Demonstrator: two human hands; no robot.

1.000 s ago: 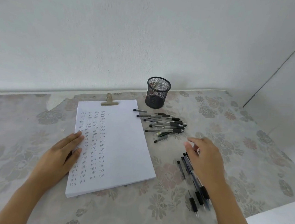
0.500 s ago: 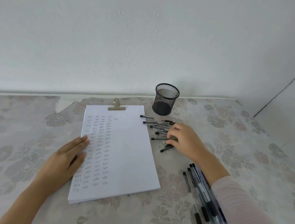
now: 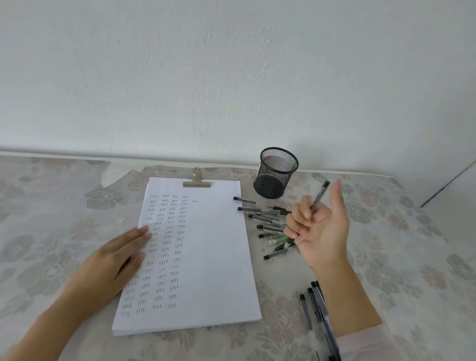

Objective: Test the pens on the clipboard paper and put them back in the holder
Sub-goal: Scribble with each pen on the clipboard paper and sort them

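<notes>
A stack of white paper under a brass clip lies in the middle of the table, with columns of small written marks down its left half. My left hand rests flat on the paper's left edge. My right hand is raised to the right of the paper, fingers curled around a pen that points up, thumb sticking out. Below it lies a loose pile of pens. A black mesh holder stands empty behind the pile.
A second group of dark pens lies at the near right, partly under my right forearm and pink sleeve. The table wears a floral cloth and ends at a white wall right behind the holder.
My right hand went from the near pens to the pile by the holder, closed on one pen and lifted it clear. My left hand stayed on the paper.
</notes>
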